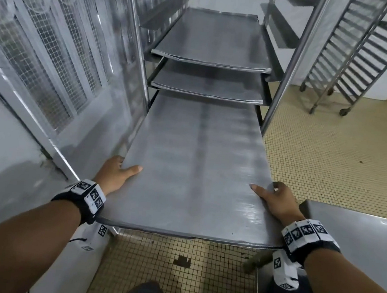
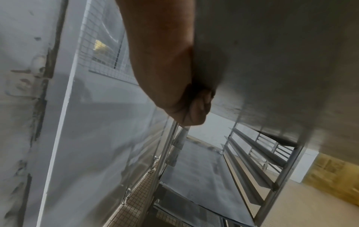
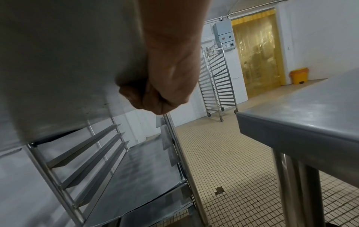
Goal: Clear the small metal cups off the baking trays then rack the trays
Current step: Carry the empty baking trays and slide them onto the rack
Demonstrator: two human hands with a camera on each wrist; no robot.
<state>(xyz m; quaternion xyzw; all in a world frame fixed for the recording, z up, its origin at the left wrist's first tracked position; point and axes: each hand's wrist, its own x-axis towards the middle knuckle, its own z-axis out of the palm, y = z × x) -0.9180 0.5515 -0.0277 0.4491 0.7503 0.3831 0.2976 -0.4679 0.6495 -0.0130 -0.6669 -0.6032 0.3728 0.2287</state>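
Head view: a long, bare baking tray [image 1: 195,168] is held level in front of a tall metal rack [image 1: 289,68], its long axis pointing straight away from the person and into the rack's opening. The tray's far short end sits at the rack's front posts, just below two trays [image 1: 213,37] already resting on runners higher in the rack. The near short end is closest to the person. The left hand [image 1: 115,174] grips the tray's left long edge near that end, thumb flat on top, fingers out of sight beneath. The right hand [image 1: 275,200] mirrors it on the right long edge. Both hands are about equally far from the rack. No cups are visible on the tray. A steel table [image 1: 357,235] stands to the right of the rack, near the person.

Left wrist view: seen from below, the left hand's fingers [image 2: 200,106] curl under the tray's underside [image 2: 281,61]. The rack's angled runners [image 2: 250,155] lie ahead.

Right wrist view: the right hand's fingers [image 3: 139,98] likewise curl beneath the tray. Empty runners [image 3: 91,147] lie ahead and lower. A second rack [image 3: 215,86] stands well beyond.

Judgement: the tray must slide forward along its length, kept square to the runners.
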